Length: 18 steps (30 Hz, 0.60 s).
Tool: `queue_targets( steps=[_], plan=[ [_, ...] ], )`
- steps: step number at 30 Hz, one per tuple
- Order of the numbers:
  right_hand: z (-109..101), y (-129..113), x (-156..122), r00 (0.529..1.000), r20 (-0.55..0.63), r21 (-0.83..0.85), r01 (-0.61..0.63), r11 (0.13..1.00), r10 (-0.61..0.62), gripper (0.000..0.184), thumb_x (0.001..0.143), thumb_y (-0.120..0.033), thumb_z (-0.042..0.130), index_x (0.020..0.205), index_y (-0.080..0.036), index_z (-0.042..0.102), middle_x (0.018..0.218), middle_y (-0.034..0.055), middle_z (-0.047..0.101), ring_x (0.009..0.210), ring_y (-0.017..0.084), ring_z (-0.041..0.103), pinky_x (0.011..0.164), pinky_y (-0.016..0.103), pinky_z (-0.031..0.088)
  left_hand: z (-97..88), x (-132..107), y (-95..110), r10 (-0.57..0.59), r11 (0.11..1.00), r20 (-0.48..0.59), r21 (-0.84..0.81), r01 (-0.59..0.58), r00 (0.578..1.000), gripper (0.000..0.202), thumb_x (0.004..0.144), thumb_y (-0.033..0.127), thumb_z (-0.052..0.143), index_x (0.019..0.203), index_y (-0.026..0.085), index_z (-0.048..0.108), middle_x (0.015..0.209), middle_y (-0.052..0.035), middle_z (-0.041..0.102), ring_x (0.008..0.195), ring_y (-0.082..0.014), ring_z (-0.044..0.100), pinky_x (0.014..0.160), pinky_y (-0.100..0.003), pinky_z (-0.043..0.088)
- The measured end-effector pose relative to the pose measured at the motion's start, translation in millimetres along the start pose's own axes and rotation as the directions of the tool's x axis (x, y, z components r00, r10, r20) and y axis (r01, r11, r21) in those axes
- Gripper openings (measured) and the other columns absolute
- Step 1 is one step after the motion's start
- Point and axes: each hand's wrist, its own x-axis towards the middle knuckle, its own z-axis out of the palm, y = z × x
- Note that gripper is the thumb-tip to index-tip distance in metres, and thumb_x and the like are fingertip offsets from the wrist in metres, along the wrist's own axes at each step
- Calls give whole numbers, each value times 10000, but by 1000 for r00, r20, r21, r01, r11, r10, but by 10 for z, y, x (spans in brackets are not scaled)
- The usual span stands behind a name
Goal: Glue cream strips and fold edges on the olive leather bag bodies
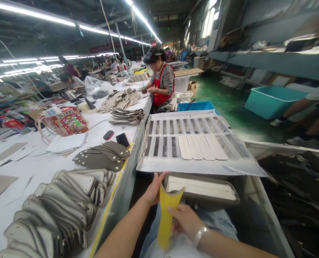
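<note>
My right hand [184,216] is closed on a yellow flat piece [169,211] with a curved notch at its upper end, the thumb lying across its face. Just left of it, my left hand [154,190] grips the near-left end of a stack of cream strips [199,188] with a dark grey outer layer. Some of its fingers are hidden behind the yellow piece. The stack sits above my lap, under the front edge of a white slotted frame [159,165]. Several cream strips [202,147] lie side by side on that frame.
Grey curved panels [54,204] are piled on the white table [17,172] at left, near darker panels [100,156] and a phone [122,140]. A bin [266,208] stands at right. Ahead sits a co-worker in a red apron [163,84]; a teal tub [269,102] is on the floor.
</note>
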Motion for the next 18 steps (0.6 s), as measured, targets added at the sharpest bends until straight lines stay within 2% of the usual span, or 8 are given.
queue_targets(
  steps=[3,5,9,14,18],
  plan=[
    [31,-45,31,999,37,88,-12,996,9,316,712,-453,573,778,-150,518,603,35,656,372,74,527,347,149,366,-18,19,4,-16,999,0,32,16,1000,733,743,749,317,1227,215,452,1161,-72,551,1039,-241,537,888,-335,420],
    [22,-69,49,999,54,129,-9,992,2,362,677,-498,588,747,-150,519,578,38,650,364,78,521,346,155,366,-13,39,-2,12,997,-21,82,-10,1000,716,759,731,320,1231,207,440,1170,-75,552,1051,-239,530,901,-331,409],
    [-21,-58,99,998,63,182,-1,983,-11,429,607,-585,602,647,-167,514,539,31,636,353,94,512,338,180,359,42,98,-22,75,971,-145,235,-39,987,624,829,661,266,1213,205,450,1155,-60,571,1044,-215,532,920,-319,390],
    [-107,-69,156,991,134,222,-42,974,13,426,587,-599,600,533,-189,499,470,-14,599,348,98,507,346,181,341,102,185,17,39,922,-237,383,57,971,559,862,610,245,1186,213,467,1143,-45,581,1015,-209,538,890,-308,402],
    [-196,-112,196,982,190,242,-57,969,10,451,568,-616,616,531,-172,540,507,14,628,356,90,510,360,170,346,130,261,63,17,872,-277,474,122,961,524,872,585,246,1171,221,475,1105,-40,591,987,-203,532,870,-297,402]
  ],
)
